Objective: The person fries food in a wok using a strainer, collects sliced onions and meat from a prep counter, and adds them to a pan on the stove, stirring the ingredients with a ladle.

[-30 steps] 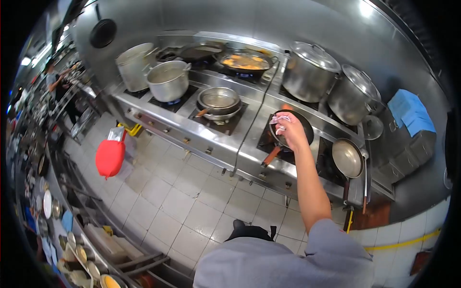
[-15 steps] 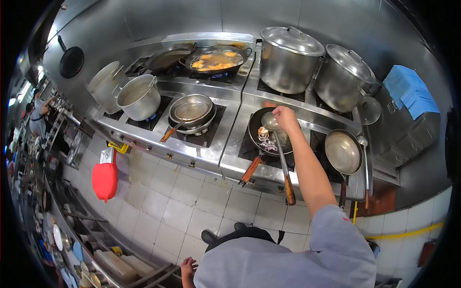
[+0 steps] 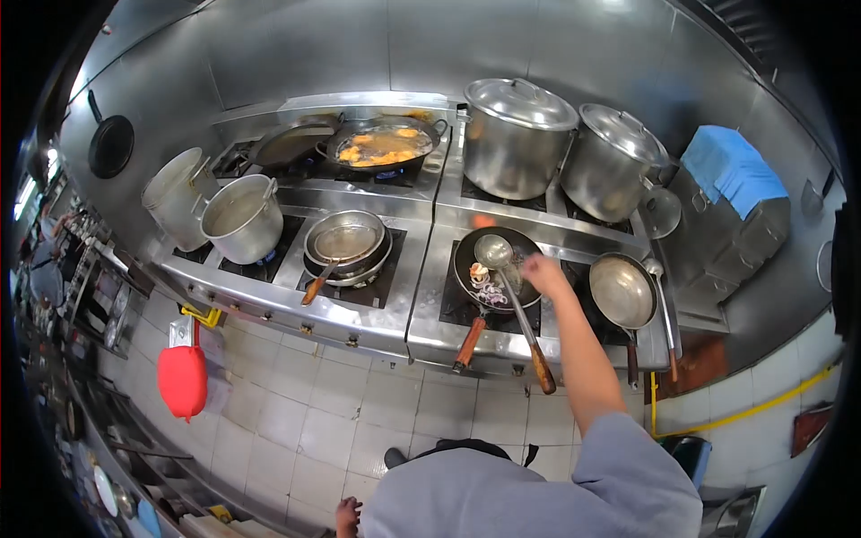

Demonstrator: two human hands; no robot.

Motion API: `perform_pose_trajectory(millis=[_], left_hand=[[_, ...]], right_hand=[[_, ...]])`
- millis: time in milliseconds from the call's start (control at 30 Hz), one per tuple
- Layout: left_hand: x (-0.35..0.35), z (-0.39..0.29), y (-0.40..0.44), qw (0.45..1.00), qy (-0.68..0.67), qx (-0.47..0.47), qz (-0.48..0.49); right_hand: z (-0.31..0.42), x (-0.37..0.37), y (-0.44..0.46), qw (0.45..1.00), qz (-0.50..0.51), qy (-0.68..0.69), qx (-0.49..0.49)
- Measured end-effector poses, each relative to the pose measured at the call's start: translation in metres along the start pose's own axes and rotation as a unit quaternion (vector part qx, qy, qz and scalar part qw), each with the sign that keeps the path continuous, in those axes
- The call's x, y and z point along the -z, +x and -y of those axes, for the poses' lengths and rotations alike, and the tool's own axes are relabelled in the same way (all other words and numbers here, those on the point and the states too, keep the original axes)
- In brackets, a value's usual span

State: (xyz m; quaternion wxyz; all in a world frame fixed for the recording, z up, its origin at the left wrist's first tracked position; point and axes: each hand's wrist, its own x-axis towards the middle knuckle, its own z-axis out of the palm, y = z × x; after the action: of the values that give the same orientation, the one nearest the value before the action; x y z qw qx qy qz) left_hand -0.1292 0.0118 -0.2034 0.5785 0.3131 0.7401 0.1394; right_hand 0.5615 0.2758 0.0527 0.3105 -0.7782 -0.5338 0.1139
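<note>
Black pan [image 3: 463,260] sits on the front burner nearest the person, its handle [image 3: 470,343] pointing out past the stove's edge, probably to keep the wooden end off the heat and within reach. Ladle [image 3: 513,300] lies propped in the pan: bowl down inside, shaft across the front rim, wooden end out over the stove's edge, no hand on it. Likely set so because the rim carries the shaft and the grip stays cool. Food [image 3: 487,287], pale and purplish pieces, gathered at the pan's left front, beside the ladle. Right hand [image 3: 543,272] at the pan's right rim, arm stretched forward, fingers loosely curled and turned towards the pan; cannot tell whether anything is between them, or whether they touch the rim. From that hand, the pan lies just to the left, the ladle's bowl also left and slightly farther off, the food left and a little nearer the person, beyond the shaft. Left hand [image 3: 348,516] low at the person's side, well apart from the stove, fingers part bent; partly cut off, so its hold cannot be told. Second pan [image 3: 621,291] to the right, handle likewise outward, presumably for the same reason. Wok [image 3: 384,143] at the back holds orange pieces in bubbling liquid.
</note>
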Motion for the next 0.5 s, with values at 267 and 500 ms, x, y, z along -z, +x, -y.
perform_pose_trajectory(millis=[267,500], left_hand=[[0.014,-0.01,0.046,0.998,0.006,0.022,0.056],[0.037,0.018,0.119,0.992,0.01,0.001,0.123]], right_hand=[[-0.003,-0.028,-0.171,0.705,0.205,0.577,-0.358],[0.094,0.006,-0.229,0.902,0.102,0.296,-0.299]])
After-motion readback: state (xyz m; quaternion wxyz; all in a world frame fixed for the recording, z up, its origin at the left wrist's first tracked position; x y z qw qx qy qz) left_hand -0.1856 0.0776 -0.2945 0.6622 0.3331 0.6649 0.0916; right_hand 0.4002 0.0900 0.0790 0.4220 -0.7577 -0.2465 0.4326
